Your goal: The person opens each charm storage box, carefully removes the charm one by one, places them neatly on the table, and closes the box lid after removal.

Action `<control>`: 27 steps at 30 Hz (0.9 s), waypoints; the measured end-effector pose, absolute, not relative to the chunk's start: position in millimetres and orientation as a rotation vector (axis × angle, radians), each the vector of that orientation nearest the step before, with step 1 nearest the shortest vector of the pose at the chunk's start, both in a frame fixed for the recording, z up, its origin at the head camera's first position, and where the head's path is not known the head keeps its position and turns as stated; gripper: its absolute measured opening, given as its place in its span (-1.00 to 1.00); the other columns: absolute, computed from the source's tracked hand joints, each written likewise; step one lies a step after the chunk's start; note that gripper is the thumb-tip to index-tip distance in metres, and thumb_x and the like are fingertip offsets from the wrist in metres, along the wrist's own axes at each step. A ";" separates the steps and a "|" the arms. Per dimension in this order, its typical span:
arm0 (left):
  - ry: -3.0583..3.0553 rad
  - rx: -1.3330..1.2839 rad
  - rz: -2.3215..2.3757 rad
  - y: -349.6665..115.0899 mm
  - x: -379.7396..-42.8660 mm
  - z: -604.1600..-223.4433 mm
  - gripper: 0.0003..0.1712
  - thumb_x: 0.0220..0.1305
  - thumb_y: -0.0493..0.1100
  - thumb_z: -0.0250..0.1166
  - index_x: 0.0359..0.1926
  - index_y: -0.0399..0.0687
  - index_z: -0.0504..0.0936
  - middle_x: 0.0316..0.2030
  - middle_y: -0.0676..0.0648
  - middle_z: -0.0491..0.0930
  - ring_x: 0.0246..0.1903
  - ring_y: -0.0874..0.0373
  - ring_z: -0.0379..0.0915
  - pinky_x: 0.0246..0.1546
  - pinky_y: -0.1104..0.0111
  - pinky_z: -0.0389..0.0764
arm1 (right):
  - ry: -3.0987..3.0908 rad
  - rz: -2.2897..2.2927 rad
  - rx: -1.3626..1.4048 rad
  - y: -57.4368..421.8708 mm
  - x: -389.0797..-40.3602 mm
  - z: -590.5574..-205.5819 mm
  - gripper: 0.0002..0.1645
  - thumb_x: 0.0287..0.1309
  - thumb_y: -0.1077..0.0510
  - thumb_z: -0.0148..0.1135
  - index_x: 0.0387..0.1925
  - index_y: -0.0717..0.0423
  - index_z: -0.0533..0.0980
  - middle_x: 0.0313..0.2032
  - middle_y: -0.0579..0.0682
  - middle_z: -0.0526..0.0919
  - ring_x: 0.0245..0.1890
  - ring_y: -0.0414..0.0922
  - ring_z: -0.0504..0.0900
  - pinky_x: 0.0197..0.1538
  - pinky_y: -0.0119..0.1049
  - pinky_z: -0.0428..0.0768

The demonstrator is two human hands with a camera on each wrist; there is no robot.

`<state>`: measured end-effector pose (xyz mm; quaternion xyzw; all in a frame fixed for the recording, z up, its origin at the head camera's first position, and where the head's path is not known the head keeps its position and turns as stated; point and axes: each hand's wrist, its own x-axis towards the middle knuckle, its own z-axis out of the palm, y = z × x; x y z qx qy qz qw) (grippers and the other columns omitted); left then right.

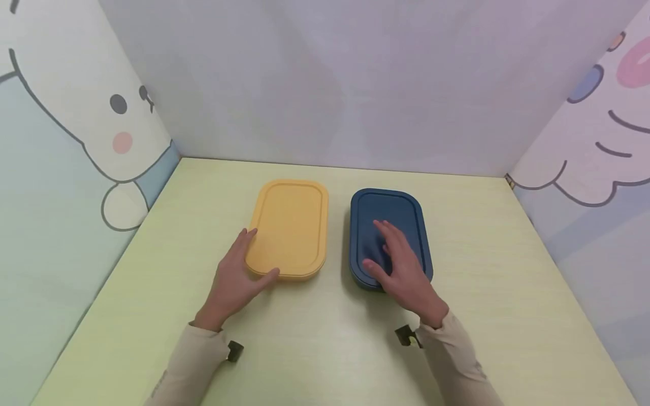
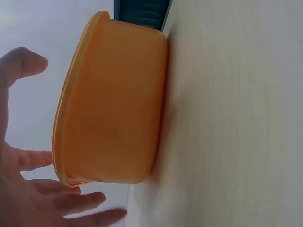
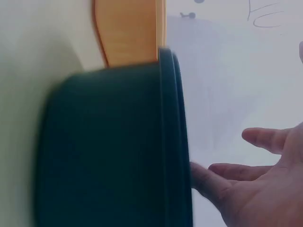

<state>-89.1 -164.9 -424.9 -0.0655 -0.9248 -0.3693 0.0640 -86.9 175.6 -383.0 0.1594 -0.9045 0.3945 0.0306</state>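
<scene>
A yellow lidded food container (image 1: 289, 228) lies left of centre on the table, long side pointing away from me. My left hand (image 1: 233, 285) is at its near left corner, fingers spread and thumb apart; in the left wrist view the fingers are beside the lid rim, contact unclear. To the right is a dark blue lidded food container (image 1: 368, 234), partly covered by my right hand (image 1: 408, 276). That hand's fingers extend over the lid; in the right wrist view one fingertip (image 3: 199, 172) appears at the rim, though touch is uncertain. Both lids are on.
The pale yellow table (image 1: 315, 349) meets a plain light wall (image 1: 325, 84) at the back. Side panels with cartoon drawings flank it, a left panel (image 1: 61, 214) and a right panel (image 1: 599, 237). A narrow strip of table separates the two containers.
</scene>
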 end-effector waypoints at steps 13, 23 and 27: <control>-2.785 -0.135 -1.379 -171.4 -94.0 -431.7 0.15 0.06 0.11 0.54 0.56 0.02 0.10 0.58 -0.20 0.05 0.49 -0.19 0.16 0.24 -0.10 0.54 | -2.670 1.443 0.595 129.5 -83.6 -394.6 -0.05 0.29 0.07 0.33 0.55 0.08 0.06 0.55 0.18 0.06 0.48 0.16 0.30 0.34 -0.04 0.55; -2.748 -0.191 -1.380 -171.7 -94.0 -437.6 0.16 0.02 0.07 0.58 0.55 0.03 0.13 0.57 -0.22 0.06 0.46 -0.20 0.22 0.20 -0.08 0.57 | -2.691 1.547 0.627 105.8 -83.5 -393.7 -0.13 0.31 0.13 0.30 0.52 0.13 0.12 0.53 0.12 0.12 0.50 0.15 0.26 0.37 -0.06 0.52; -2.751 -0.192 -1.362 -173.2 -92.8 -437.7 0.16 0.02 0.06 0.58 0.55 0.01 0.14 0.57 -0.22 0.07 0.45 -0.18 0.24 0.19 -0.07 0.58 | -2.697 1.583 0.587 96.0 -82.2 -395.1 -0.15 0.31 0.14 0.28 0.52 0.17 0.13 0.56 0.16 0.03 0.56 0.11 0.13 0.39 0.00 0.50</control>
